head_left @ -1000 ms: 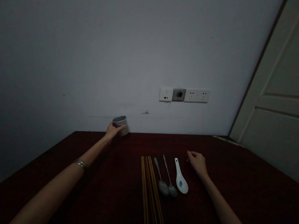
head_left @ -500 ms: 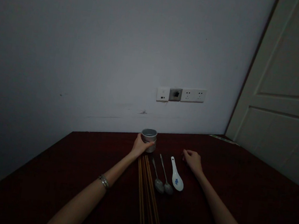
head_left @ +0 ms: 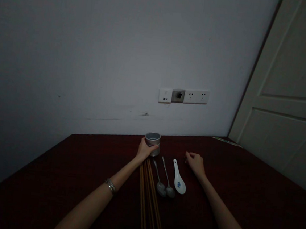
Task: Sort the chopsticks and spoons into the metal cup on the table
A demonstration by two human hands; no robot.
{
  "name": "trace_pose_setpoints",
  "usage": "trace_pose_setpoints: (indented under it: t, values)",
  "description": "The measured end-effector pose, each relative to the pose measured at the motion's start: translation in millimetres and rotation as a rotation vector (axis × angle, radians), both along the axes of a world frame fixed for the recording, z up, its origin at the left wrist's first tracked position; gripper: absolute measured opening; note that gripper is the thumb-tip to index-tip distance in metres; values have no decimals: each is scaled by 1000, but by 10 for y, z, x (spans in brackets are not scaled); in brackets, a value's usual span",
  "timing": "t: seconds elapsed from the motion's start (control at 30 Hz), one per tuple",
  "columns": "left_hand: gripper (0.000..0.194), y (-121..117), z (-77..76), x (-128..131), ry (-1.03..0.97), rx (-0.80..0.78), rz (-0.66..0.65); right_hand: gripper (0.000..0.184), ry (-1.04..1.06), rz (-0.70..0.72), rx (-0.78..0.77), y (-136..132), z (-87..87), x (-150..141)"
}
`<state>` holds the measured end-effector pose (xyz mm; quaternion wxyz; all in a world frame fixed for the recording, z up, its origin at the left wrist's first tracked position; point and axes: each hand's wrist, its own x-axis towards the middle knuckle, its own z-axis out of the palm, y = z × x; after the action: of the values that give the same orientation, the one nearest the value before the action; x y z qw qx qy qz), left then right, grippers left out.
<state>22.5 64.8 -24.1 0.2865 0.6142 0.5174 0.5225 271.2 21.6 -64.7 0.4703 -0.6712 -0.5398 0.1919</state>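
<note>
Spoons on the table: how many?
3: one grey metal spoon beside the light-brown wooden chopsticks, a second metal spoon to its right, then a blue-patterned white ceramic spoon nearest the right hand.

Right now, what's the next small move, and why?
I'd probably ease the right hand toward the handle of the white spoon: it's right alongside and appears to hold nothing, while the left hand has its grip on the upright, open-topped metal cup.

Dim light falls on a pale, scuffed wall (head_left: pixel 115 52), a dark red tabletop (head_left: pixel 100 203) and a panelled door (head_left: pixel 295 85) at right.
</note>
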Motion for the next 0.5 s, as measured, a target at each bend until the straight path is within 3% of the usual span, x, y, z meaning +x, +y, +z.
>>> trace_pose_setpoints:
  t: [0.5]
  values:
    - [66,-18,-46,46,10,-10,23,38,-24,1,-3,-16,24,-5]
